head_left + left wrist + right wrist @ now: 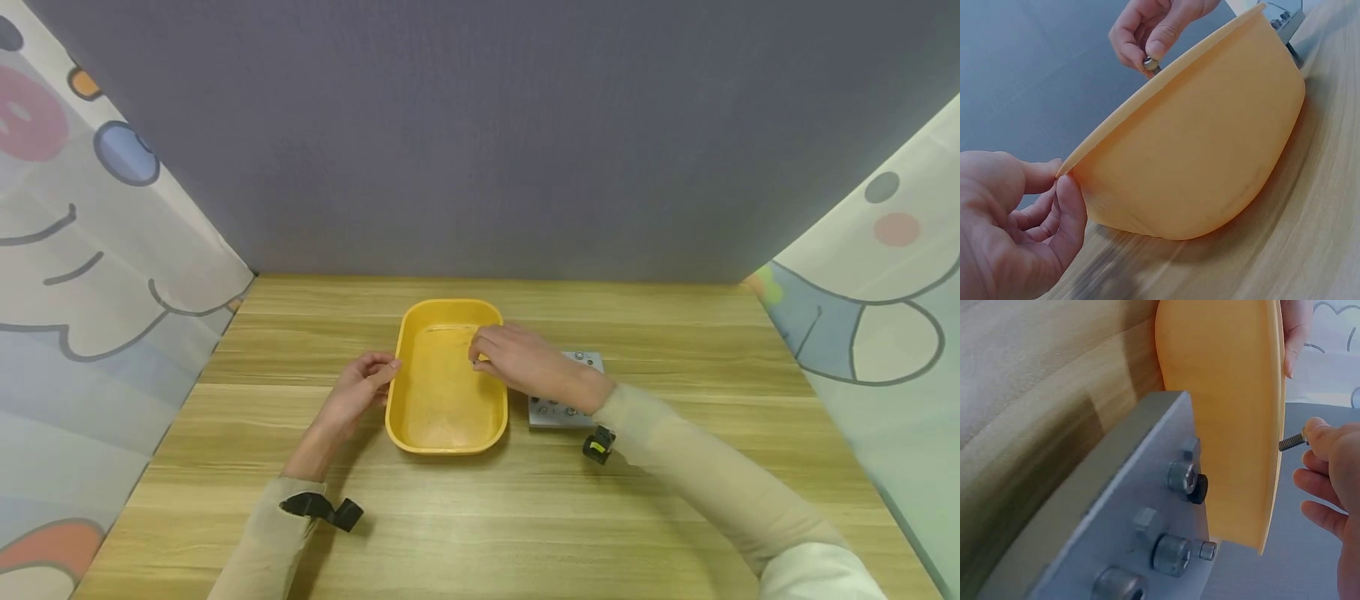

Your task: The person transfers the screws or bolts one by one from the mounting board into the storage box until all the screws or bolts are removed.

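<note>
A yellow plastic tray (447, 417) stands in the middle of the table. At its left side my left hand (362, 385) pinches the rim between thumb and fingers, clearly seen in the left wrist view. Over the tray's right side is my right hand (525, 360), with a small metal bolt (1292, 442) between thumb and fingertips. The bolt's threaded end sticks out in the right wrist view, and its rounded head (1150, 63) shows in the left wrist view. No other parts show inside the tray.
A grey metal plate (558, 421) with several bolts in it lies right of the tray, partly under my right forearm. Socket-head bolts (1172, 554) stand out from its face. A grey panel (480, 167) rises behind the wooden table (480, 517), with printed curtains (97, 317) at both sides.
</note>
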`<state>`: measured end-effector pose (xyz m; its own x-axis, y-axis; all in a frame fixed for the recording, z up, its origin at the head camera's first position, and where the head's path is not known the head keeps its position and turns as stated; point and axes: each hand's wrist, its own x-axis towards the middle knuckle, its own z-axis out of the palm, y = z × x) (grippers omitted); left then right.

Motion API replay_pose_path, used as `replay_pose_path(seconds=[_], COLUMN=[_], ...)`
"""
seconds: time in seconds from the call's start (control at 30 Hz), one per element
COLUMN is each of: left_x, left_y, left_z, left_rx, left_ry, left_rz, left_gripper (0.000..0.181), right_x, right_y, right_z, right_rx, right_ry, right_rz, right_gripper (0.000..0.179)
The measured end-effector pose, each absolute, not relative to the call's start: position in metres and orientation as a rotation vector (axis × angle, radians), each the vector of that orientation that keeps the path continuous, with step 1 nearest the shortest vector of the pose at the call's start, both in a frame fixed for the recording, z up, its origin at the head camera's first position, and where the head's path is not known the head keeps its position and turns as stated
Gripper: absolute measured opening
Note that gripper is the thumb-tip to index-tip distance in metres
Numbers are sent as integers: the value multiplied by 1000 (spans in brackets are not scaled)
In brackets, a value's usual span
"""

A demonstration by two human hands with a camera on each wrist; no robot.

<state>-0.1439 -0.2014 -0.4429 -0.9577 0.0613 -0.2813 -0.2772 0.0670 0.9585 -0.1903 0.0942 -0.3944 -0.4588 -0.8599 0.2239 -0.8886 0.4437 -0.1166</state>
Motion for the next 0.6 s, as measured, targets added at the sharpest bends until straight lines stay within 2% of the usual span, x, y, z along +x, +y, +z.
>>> replay_pose_path(seconds=[0.6], left_x=[-143], left_y=[-203], left_z=[-442], left_rx=[-215], left_ry=[2114], left_rz=[1963], left_gripper=[39], right_x=[-193], right_y=[78], right_z=[-397], right_rx=[1692], right_ry=[-2584], right_rz=[145], right_gripper=[12])
